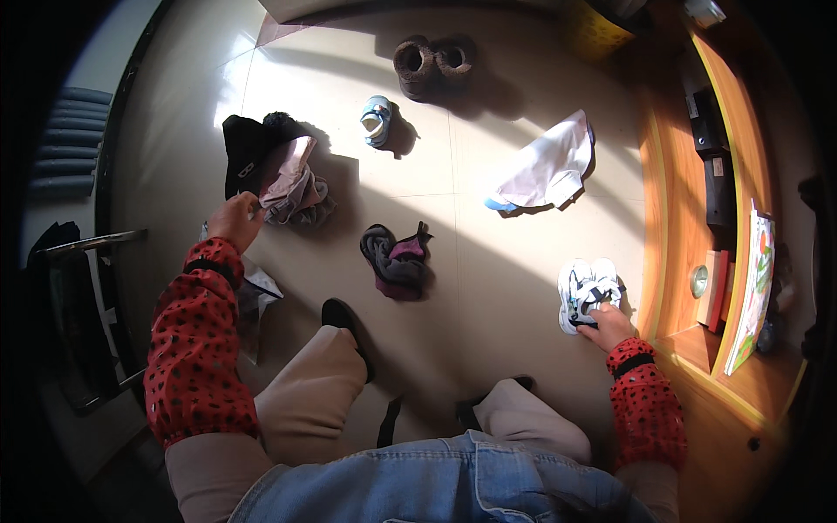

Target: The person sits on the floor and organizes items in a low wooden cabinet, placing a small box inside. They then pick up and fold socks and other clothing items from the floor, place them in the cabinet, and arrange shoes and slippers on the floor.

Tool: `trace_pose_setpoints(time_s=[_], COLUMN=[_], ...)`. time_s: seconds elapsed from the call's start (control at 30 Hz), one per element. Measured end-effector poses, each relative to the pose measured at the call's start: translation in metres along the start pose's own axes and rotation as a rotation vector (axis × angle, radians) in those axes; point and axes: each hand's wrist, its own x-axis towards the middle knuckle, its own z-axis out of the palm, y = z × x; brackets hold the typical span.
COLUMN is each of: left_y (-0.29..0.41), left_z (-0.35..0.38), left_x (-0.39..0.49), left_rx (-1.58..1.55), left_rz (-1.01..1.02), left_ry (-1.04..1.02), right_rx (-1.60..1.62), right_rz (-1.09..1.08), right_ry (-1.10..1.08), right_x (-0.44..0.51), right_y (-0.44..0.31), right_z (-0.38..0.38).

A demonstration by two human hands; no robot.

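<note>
My right hand has its fingers on the heel end of a pair of white sneakers with black straps, on the floor at the right. My left hand is at the lower edge of a heap at the left, thumb and fingers close together; whether cloth lies between them cannot be told. The heap has a black hat and folded pink and grey clothes. Between my hands lies a grey and purple bundle of cloth. A white cloth item with a blue edge lies farther up at the right.
Brown fleece-lined boots and a small light-blue shoe stand farther off. A wooden shelf with boxes and books lines the right side. Clear plastic and a metal-framed chair are at the left. A yellow container stands top right.
</note>
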Motion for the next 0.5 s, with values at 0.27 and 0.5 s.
trace_pose_setpoints(time_s=[0.27, 0.5], left_y=[-0.091, -0.086], left_z=[-0.087, -0.098], left_x=[-0.133, -0.304], left_rx=[-0.218, -0.221], left_rz=[-0.254, -0.377], left_ry=[0.050, -0.452], right_rx=[0.017, 0.106], right_rz=[0.081, -0.020], right_ry=[-0.161, -0.335], right_x=[-0.014, -0.085], right_y=[-0.062, -0.140], right_z=[-0.073, -0.130])
